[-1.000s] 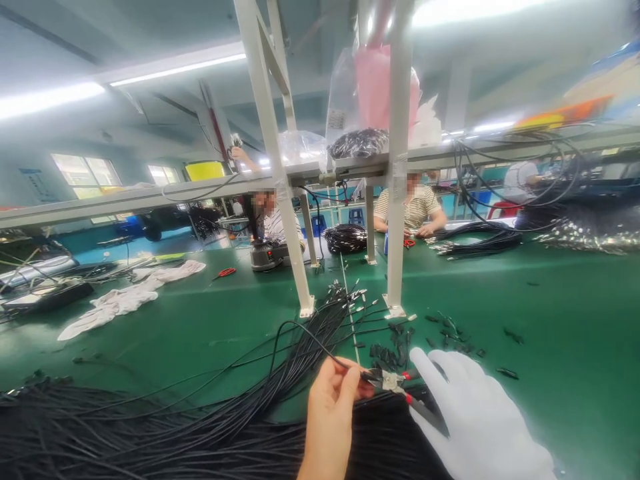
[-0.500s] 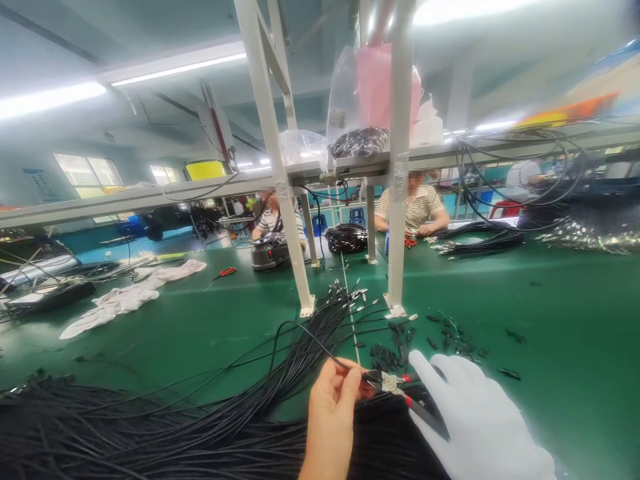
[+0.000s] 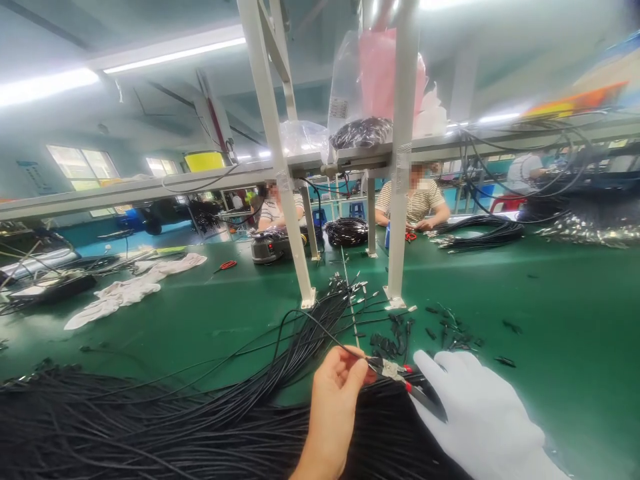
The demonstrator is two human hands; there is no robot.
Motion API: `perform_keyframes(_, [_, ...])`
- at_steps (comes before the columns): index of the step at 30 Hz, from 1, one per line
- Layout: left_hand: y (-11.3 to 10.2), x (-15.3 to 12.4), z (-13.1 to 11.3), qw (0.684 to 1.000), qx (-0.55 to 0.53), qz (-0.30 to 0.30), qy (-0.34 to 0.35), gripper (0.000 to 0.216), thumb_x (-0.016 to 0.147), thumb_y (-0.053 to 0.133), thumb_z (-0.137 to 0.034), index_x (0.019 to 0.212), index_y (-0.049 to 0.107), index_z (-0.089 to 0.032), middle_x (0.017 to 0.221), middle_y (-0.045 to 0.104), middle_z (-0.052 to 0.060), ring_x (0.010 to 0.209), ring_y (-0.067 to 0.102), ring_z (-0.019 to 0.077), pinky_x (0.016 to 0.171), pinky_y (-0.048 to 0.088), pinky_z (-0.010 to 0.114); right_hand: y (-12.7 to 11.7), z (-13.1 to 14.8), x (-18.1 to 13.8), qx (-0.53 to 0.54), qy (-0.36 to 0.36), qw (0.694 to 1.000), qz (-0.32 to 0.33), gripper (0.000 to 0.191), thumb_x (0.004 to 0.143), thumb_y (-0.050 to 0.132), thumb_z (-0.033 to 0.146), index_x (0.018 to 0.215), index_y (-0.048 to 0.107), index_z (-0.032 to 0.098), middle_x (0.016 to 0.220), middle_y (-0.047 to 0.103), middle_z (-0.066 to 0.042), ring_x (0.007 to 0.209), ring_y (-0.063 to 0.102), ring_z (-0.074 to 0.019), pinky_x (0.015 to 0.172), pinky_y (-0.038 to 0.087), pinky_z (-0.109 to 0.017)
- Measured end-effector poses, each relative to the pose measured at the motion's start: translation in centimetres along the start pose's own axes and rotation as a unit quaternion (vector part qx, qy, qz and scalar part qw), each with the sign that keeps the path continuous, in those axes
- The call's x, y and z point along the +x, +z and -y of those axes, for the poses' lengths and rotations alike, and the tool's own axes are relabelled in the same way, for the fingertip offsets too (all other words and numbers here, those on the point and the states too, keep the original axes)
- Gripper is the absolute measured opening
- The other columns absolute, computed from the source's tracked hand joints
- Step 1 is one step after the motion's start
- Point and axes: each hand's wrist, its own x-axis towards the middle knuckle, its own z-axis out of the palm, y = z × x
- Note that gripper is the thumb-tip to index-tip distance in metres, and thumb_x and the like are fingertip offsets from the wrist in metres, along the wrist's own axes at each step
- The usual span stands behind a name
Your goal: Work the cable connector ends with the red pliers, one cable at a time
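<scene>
Between thumb and fingers, my left hand (image 3: 336, 403) pinches a black cable (image 3: 319, 325) near its end. My right hand (image 3: 475, 407), in a white glove, is closed around the dark handles of a pair of pliers (image 3: 393, 371) with red bands. The pliers' jaws meet the cable right at my left fingertips; whether they bite into it cannot be made out. Beneath and to the left of both hands spreads a large heap of black cables (image 3: 150, 427). Another bundle of cables (image 3: 320, 327) runs away from me, its ends showing metal tips.
Small black scraps (image 3: 390, 339) lie beyond my right hand. White shelf posts (image 3: 399, 267) stand on the green table (image 3: 560, 313). A white cloth (image 3: 125, 290), red-handled scissors (image 3: 226, 265) and a coiled cable bundle (image 3: 346, 231) lie farther off. Two people sit across the table.
The pliers' jaws have come nearer to my left fingertips and the handles look slightly closer together. The whole view has shifted a little. Both hands keep their holds.
</scene>
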Motion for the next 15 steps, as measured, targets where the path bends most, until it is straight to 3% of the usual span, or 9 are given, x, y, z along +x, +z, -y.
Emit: perform_keyframes(15, [0.13, -0.08, 0.51, 0.999, 0.027, -0.023, 0.021, 0.014, 0.079, 0.069, -0.028, 0.086, 0.065, -0.016, 0.080, 0.069, 0.004, 0.075, 0.065, 0.0179, 0.076, 0.054, 0.032, -0.49, 0.25, -0.35, 0.014, 0.013, 0.999, 0.048, 0.020, 0.090, 0.051, 0.039, 0.095, 0.062, 0.024, 0.081, 0.065, -0.004, 0.066, 0.057, -0.0189, 0.056, 0.032, -0.030])
